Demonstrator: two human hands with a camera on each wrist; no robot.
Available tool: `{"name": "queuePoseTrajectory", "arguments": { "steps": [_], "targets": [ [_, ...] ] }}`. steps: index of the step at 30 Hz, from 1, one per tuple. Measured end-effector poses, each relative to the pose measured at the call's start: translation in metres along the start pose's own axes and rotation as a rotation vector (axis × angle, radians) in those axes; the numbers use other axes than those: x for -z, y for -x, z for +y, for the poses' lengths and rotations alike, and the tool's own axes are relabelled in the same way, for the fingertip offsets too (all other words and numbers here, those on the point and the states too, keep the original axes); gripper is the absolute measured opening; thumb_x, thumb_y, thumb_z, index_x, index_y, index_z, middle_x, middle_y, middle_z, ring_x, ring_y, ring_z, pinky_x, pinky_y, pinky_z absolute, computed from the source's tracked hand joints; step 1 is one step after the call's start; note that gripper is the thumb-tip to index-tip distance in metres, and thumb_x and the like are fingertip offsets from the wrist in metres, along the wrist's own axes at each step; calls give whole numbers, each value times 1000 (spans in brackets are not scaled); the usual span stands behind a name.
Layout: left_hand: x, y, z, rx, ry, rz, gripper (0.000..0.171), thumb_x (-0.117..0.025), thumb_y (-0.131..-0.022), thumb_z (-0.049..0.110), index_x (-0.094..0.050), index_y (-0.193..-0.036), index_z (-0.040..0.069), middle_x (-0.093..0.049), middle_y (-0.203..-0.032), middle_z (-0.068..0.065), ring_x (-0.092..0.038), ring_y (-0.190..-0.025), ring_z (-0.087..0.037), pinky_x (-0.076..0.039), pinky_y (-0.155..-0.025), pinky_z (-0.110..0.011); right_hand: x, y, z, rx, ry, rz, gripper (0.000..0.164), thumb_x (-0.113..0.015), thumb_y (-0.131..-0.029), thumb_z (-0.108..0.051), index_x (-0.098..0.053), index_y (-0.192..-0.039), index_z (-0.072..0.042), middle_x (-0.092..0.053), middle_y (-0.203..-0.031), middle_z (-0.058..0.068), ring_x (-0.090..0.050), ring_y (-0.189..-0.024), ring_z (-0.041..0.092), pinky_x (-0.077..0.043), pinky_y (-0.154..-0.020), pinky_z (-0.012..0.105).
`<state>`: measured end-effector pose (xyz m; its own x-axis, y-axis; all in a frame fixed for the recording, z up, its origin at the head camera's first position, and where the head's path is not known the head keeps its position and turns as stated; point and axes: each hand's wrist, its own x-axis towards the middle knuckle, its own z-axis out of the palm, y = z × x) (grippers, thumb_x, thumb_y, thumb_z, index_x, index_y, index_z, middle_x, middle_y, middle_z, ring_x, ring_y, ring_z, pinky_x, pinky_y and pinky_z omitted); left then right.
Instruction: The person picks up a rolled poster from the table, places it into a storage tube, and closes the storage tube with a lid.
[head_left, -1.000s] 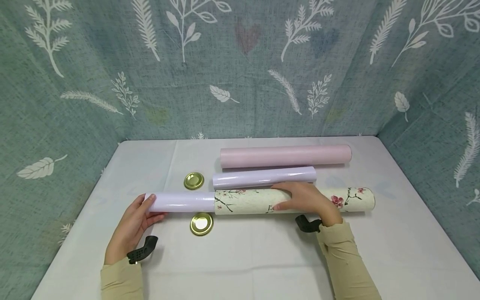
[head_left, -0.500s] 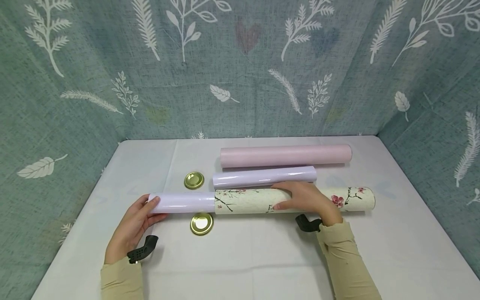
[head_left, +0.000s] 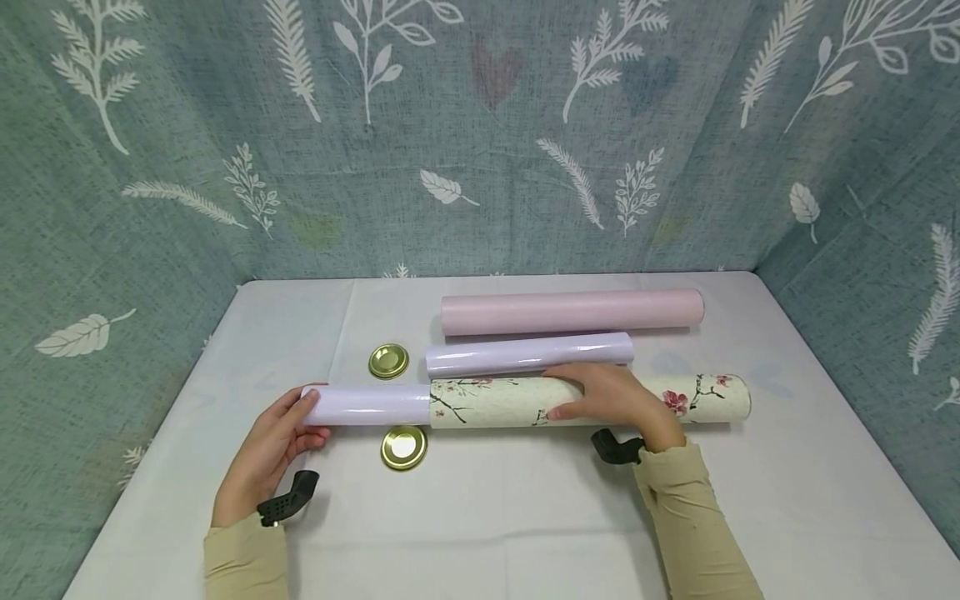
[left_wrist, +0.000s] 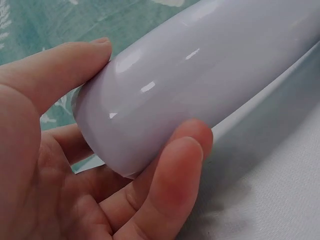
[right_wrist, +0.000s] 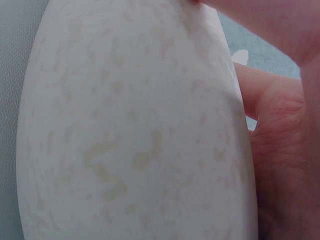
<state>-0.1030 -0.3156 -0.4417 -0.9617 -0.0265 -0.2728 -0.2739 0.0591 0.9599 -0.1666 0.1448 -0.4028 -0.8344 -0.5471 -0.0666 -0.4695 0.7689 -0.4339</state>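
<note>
My left hand (head_left: 262, 454) grips the left end of a glossy lavender roll (head_left: 367, 405); in the left wrist view the thumb lies on one side and curled fingers (left_wrist: 175, 185) on the other. The roll's right end disappears at the open end of a wider cream roll (head_left: 487, 404) printed with dark branches and red blossoms. Across the middle of that cream roll lies my right hand (head_left: 611, 400), thumb on the near side and fingers over the far side. The right wrist view shows the cream roll's mottled surface (right_wrist: 125, 125) filling most of the frame.
Behind the cream roll lie a second lavender roll (head_left: 525, 356) and a longer pink roll (head_left: 570, 312). One gold jar lid (head_left: 387, 361) sits beyond the held lavender roll, another gold lid (head_left: 403, 448) just in front of it. Patterned green cloth (head_left: 480, 192) surrounds the white table (head_left: 480, 517).
My left hand and the lavender roll's left end have shifted slightly right, so less of that roll shows outside the cream one. My right hand and the cream roll stay in place.
</note>
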Motion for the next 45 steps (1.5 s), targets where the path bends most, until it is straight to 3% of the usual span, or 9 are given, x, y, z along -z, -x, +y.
{"name": "queuePoseTrajectory", "arguments": {
  "steps": [11,30,45],
  "targets": [
    [-1,2,1,-7,14,-34,57,-50,-88,43,-39,-135,13,-47,-116,-12,-61,-91,-21,-51,-70,-28,1,1,0,13,8,-5,69,-60,-69,-65,-51,-126,-28,-52,-123,-10,-50,-110,18,-40,-87,42],
    [-1,2,3,-54,-26,-84,56,-46,-90,42,-38,-135,10,-45,-122,-13,-59,-94,-21,-51,-71,-30,3,0,-1,20,-11,11,64,-62,-70,-62,-53,-124,-28,-53,-120,-10,-51,-109,18,-40,-87,41],
    [-7,2,2,3,-121,-35,65,-46,-87,51,-33,-136,10,-46,-121,-15,-59,-94,-20,-51,-73,-29,1,1,-1,-6,-7,-1,62,-62,-70,-62,-52,-124,-33,-53,-121,-12,-50,-109,17,-40,-87,40]
  ]
}}
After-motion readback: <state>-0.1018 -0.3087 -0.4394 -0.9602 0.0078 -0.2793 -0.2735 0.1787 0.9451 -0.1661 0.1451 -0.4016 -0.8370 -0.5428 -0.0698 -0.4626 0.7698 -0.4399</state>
